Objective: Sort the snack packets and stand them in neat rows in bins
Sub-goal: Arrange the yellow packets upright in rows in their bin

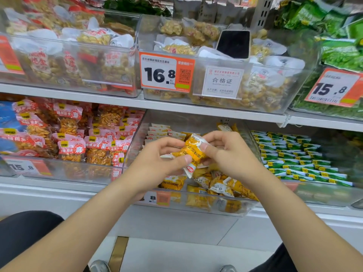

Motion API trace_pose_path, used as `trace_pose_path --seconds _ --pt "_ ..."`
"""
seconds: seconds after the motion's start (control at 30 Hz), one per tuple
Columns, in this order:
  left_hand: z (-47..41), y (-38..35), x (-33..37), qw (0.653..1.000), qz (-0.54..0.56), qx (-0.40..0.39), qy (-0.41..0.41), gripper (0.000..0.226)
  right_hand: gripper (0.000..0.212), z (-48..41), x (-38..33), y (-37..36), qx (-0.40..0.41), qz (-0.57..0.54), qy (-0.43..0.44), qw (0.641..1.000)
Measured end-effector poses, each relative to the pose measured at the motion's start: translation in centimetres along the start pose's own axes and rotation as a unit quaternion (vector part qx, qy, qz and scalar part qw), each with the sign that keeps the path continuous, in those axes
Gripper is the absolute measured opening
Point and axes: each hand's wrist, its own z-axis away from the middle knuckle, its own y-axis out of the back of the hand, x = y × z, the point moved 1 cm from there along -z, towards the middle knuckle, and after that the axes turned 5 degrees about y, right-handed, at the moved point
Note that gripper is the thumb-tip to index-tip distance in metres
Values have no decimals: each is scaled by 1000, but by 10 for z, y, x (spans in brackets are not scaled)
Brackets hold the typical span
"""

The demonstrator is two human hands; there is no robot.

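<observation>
Losing detail behind hands, clear plastic and frame edges.

Covering part of the yellow packet [193,149] with the left hand [157,162] and right hand [229,154], leaving its print only partly legible; blocking the price tag [155,198] at lower centre with the left forearm [117,195], showing just an 8; masking packets in the upper-centre bin [284,99] behind a black slab [233,44] and a white label [223,82]; cutting off the green packets [341,54] at the right edge, the orange tag [8,55] at the left edge and the shoes [100,266] at the bottom edge; blurring the top-shelf goods [137,5] at the upper edge and the small type on the 15.8 tag [332,88] at right beyond reading.
</observation>
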Motion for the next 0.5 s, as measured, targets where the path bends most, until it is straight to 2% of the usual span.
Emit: trace_pose_path --seconds 0.07,0.13,0.2,0.27,0.33,0.5 --pt "1 2 1 999 37 -6 23 35 8 1 -2 -1 -12 -63 -39 997" --pt "2 4 3 1000 3 12 17 31 7 0 -2 -3 -22 -82 -46 995" --pt "3 8 5 998 -49 25 -7 26 16 -1 0 -5 -38 -28 -1 999" --pt "4 11 6 995 -90 6 -30 25 29 -1 2 -8 -71 57 56 994" --pt "5 13 7 993 -112 -12 -42 26 32 -2 5 -10 -72 90 72 991" --pt "5 16 8 998 -34 50 -22 40 25 -4 4 -11 -28 -69 -38 997"
